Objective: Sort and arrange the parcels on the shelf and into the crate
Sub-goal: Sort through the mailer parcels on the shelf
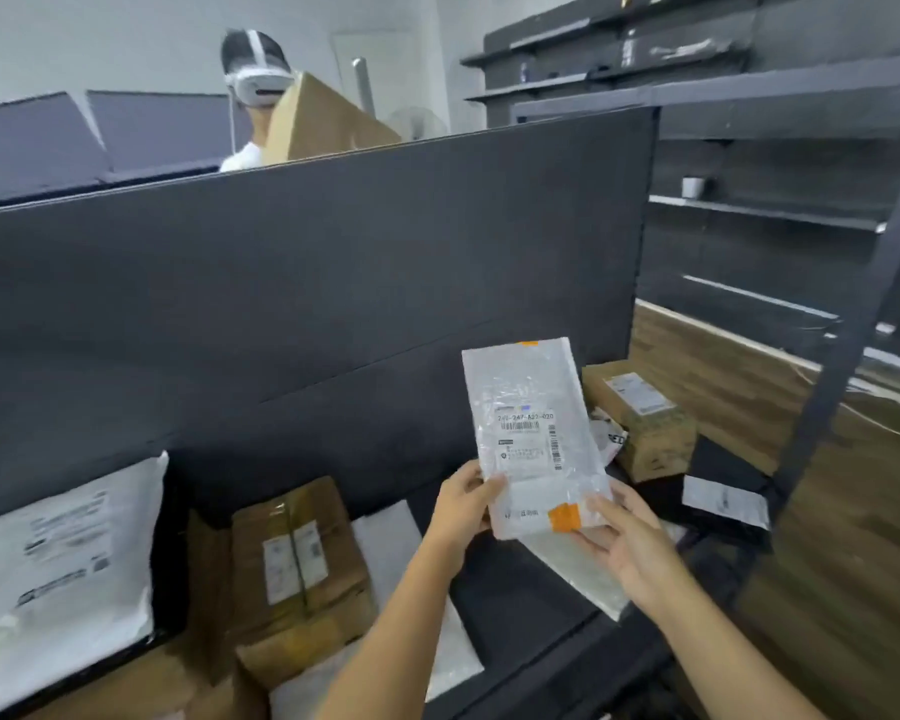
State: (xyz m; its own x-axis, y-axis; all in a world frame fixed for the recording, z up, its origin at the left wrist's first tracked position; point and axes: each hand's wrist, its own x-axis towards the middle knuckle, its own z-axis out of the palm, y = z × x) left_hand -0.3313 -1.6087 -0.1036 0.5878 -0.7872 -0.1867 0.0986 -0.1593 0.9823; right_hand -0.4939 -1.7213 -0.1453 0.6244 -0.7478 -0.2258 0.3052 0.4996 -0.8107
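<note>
Above the shelf [567, 579], both hands' fingers [489, 485] pinch the clear parcel's [531, 433] bottom edge (apparently upright).

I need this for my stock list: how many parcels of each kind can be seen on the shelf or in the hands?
Brown cardboard boxes: 2
White or clear plastic mailers: 5
Black plastic mailer: 1
Total: 8

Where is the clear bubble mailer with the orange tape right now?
In the head view, right of centre: the clear bubble mailer is held upright by the left hand and right hand, in front of the brown carton.
</note>
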